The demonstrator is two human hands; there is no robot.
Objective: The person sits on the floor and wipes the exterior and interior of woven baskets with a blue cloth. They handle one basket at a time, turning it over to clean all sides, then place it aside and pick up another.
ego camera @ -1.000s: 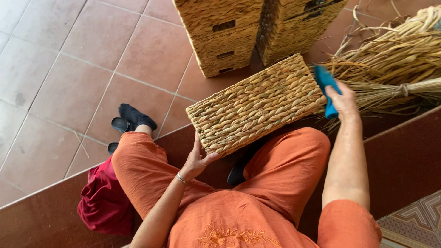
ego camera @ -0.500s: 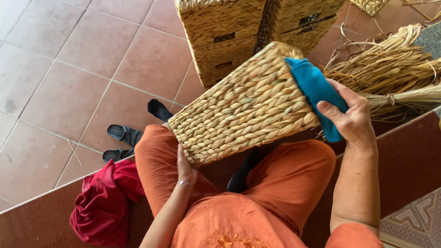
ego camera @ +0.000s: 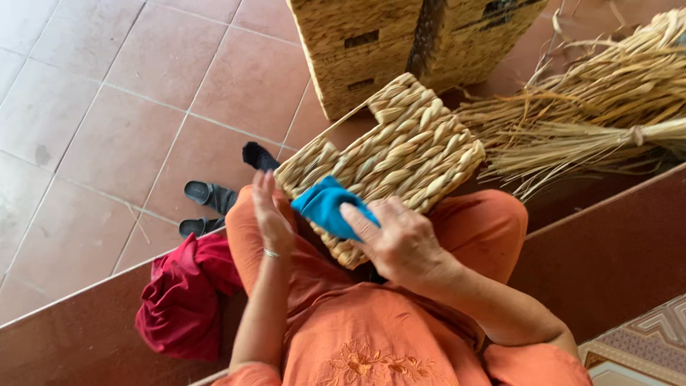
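Counting from the head view, I log one woven basket (ego camera: 389, 154) tilted across the lap of the person in orange, its near edge over the knees and its far corner pointing toward the stacked baskets. One blue cloth (ego camera: 330, 206) lies against the basket's near side; my right hand (ego camera: 400, 239) presses it there, fingers bent over the cloth and gripping it. My left hand (ego camera: 270, 214) stands edge-on just beside the basket's left corner, fingers straight and close together, holding nothing; whether it touches the weave I cannot tell. One thin bracelet (ego camera: 272, 253) circles the left wrist. Two larger woven baskets (ego camera: 371, 43) stand side by side at the top of the tiled floor (ego camera: 107, 107). One tied bundle of dry straw (ego camera: 607, 114) lies to the right. Two dark sandals (ego camera: 207, 207) sit on the tiles, and one crumpled red cloth (ego camera: 187, 297) lies on the brown ledge at left.
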